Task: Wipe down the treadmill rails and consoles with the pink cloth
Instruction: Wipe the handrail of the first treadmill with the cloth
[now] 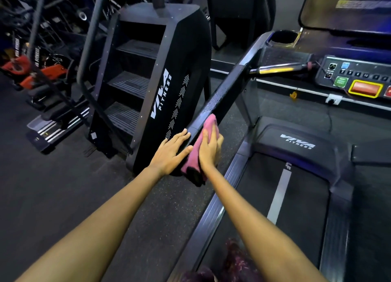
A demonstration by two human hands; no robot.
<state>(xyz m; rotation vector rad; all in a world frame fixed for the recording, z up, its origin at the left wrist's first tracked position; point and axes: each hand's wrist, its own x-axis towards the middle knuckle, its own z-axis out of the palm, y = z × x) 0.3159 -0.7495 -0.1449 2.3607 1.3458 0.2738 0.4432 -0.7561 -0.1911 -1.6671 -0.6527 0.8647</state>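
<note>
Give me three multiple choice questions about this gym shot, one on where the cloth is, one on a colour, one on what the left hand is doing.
1. Where is the pink cloth?
A. on the belt
B. on the treadmill rail
C. on the floor

2. What colour is the big console button with the yellow frame?
A. red
B. blue
C. white

3. What is the left hand doing?
A. gripping the cloth
B. hanging free
C. resting flat on the rail

Answers: 1 B, the right hand presses it against the rail. 2 A, red inside the yellow border. 3 C, fingers straight on the rail's end.
</note>
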